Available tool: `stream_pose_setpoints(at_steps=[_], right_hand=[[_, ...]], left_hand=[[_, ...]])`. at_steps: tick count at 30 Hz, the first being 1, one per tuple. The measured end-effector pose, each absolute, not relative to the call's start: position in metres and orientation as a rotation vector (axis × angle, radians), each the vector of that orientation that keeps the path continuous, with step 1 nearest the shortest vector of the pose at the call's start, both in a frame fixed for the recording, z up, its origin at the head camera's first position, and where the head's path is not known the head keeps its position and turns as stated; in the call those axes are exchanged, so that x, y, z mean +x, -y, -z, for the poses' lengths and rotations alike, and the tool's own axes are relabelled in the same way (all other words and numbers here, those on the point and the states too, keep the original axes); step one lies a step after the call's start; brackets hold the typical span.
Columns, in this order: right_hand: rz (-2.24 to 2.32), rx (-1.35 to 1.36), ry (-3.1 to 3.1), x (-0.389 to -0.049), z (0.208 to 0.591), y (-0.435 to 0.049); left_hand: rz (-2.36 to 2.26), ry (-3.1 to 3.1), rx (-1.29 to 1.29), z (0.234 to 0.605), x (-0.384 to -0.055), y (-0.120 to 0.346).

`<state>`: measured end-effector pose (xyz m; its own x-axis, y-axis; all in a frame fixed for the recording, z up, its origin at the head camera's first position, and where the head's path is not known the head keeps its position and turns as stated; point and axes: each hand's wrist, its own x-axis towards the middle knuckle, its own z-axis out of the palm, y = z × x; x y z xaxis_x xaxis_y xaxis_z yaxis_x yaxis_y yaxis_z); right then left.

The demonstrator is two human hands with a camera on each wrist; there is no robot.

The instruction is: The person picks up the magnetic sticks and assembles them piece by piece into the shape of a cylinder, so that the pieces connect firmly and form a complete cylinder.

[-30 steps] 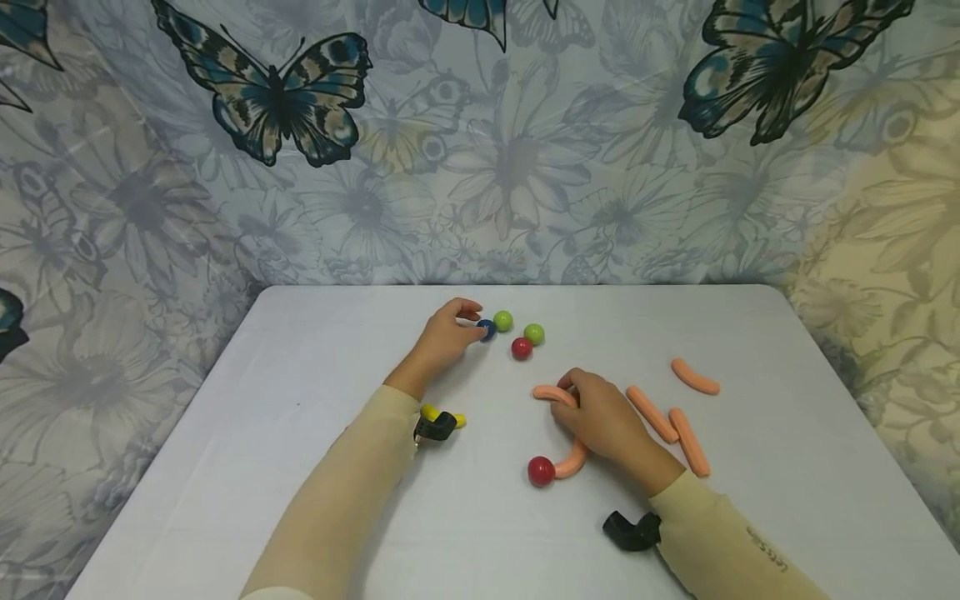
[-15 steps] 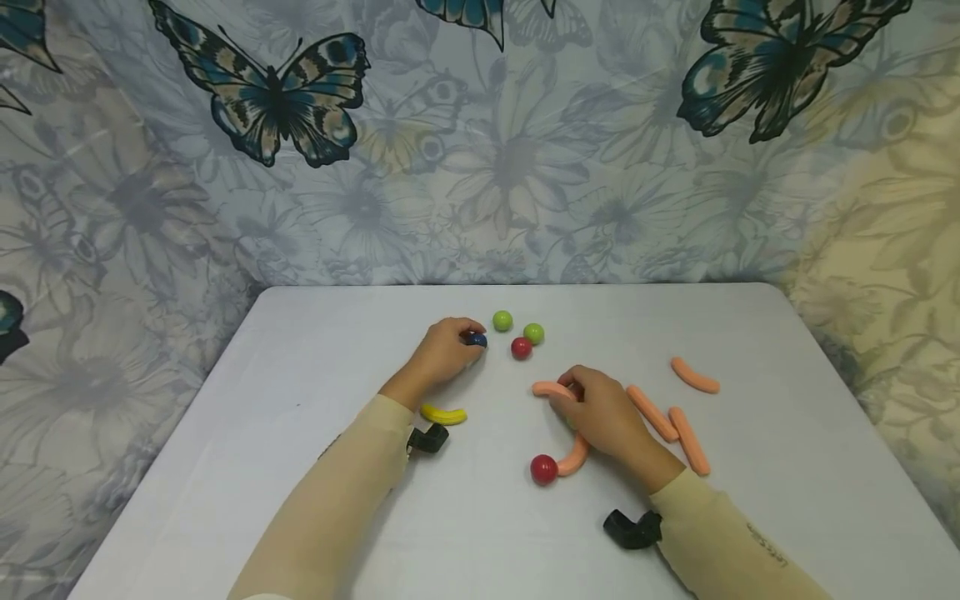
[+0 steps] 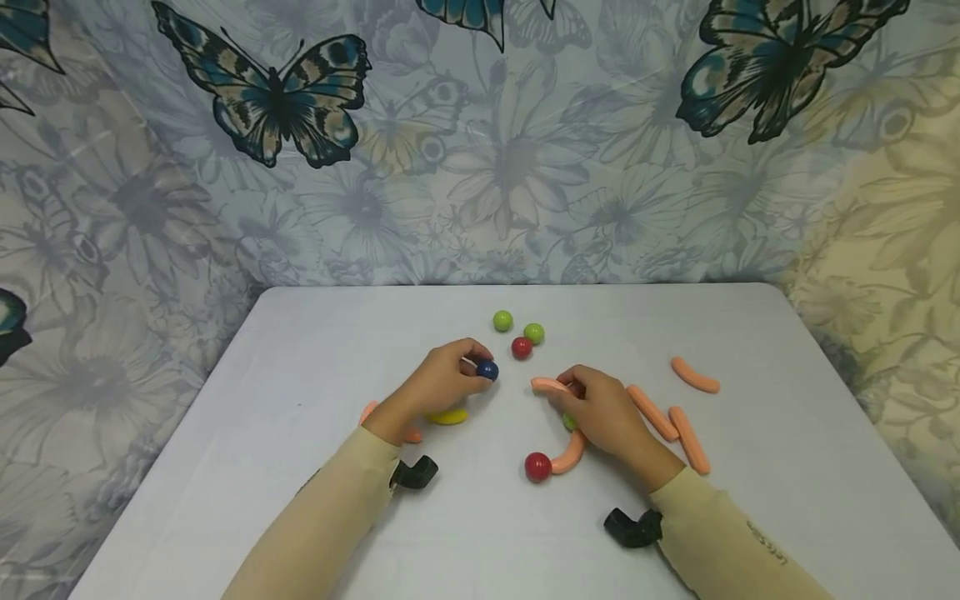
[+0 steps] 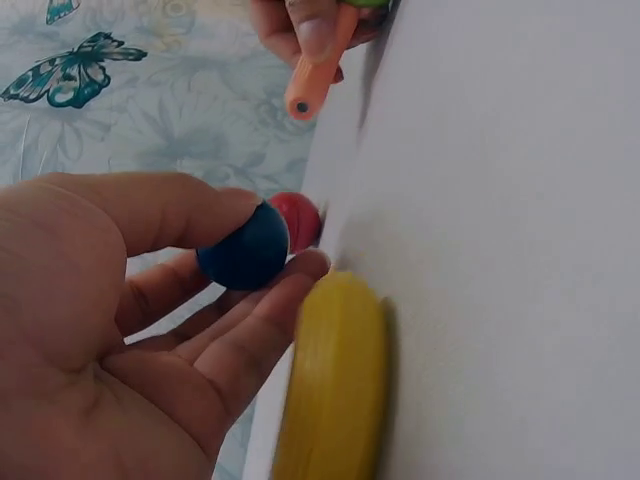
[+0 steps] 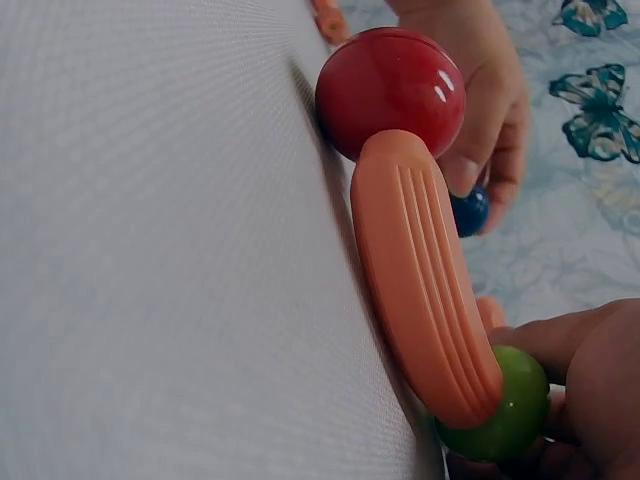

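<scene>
The white worktop (image 3: 322,333) has rounded far corners, and on its far part lie two green balls (image 3: 502,321) and a red ball (image 3: 521,347), which touches one of them. On the right are three orange sticks (image 3: 688,440), two lying nearly straight. Nearer, a second red ball (image 3: 537,467) touches a curved orange stick (image 3: 570,454); leftward lies a yellow stick (image 3: 447,417), partly hidden.
</scene>
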<state>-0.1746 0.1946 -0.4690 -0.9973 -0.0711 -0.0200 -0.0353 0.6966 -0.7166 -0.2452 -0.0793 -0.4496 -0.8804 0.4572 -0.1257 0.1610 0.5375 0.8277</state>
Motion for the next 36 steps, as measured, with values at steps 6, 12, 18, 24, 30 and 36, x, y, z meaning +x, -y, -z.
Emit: stream_pose_setpoints(at_steps=[6, 12, 18, 24, 30, 36], right_hand=[[1.205, -0.128, -2.857, -0.173, 0.469, -0.196], [1.210, -0.167, -2.862, -0.174, 0.471, -0.196], [1.216, -0.178, -2.854, -0.174, 0.470, -0.195], [1.244, -0.236, -2.803, -0.175, 0.471, -0.193], [1.231, -0.273, -2.798, -0.175, 0.473, -0.192], [1.215, -0.298, -2.815, -0.176, 0.472, -0.193]], left_hand=[[-1.244, -2.499, 0.630, 0.455, -0.234, 0.070], [-1.280, -2.535, 0.625, 0.459, -0.227, 0.063], [-1.383, -2.494, 0.561, 0.461, -0.223, 0.054], [-1.376, -2.486, 0.625, 0.465, -0.220, 0.048], [-1.345, -2.487, 0.639, 0.466, -0.219, 0.047], [-1.342, -2.493, 0.637, 0.467, -0.224, 0.053]])
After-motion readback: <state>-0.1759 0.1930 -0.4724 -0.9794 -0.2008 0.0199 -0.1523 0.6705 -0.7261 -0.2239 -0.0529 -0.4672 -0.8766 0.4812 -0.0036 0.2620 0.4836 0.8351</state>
